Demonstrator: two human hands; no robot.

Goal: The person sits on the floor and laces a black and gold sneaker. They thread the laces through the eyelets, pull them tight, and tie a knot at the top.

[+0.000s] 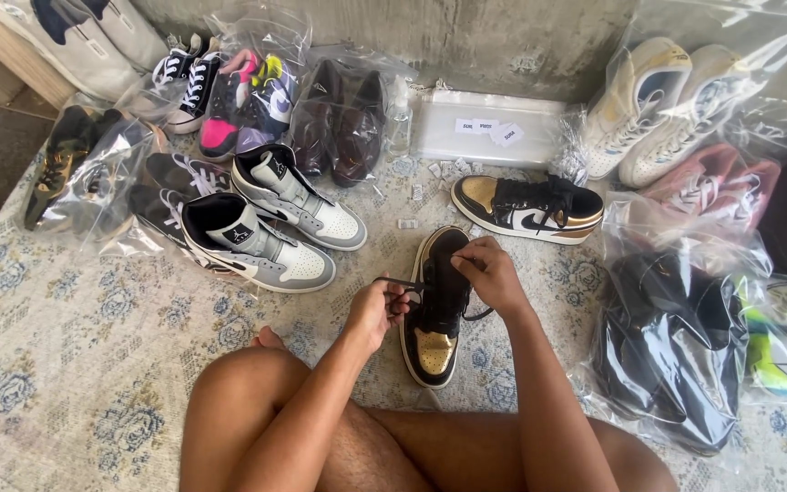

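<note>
A black and gold high-top sneaker (434, 344) stands on the patterned cloth in front of my crossed legs, toe toward me. My left hand (377, 308) pinches a black lace (403, 284) at the shoe's left side. At the shoe's collar my right hand (488, 273) grips the other lace end. Its matching shoe (526, 210) lies on its side just beyond.
A grey, black and white pair of high-tops (266, 219) sits to the left. Several clear plastic bags with shoes ring the area: dark leather shoes (339, 118), white sneakers (658, 109), a black pair (676, 355). Flat empty bags (485, 128) lean by the wall.
</note>
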